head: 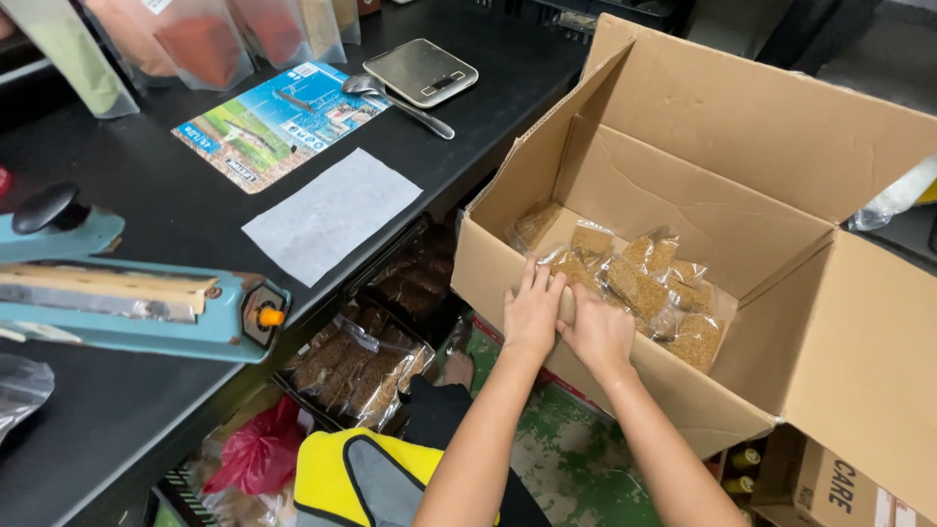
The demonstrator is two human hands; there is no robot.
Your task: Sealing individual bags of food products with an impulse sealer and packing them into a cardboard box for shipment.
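both hands (pixel 566 322) on bagged granules (pixel 634 283)

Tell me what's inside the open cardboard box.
The box holds clear bags of brown granules, laid along the near wall. Both hands, left and right, reach in and cover some bags. The near wall hides the bottom beneath.
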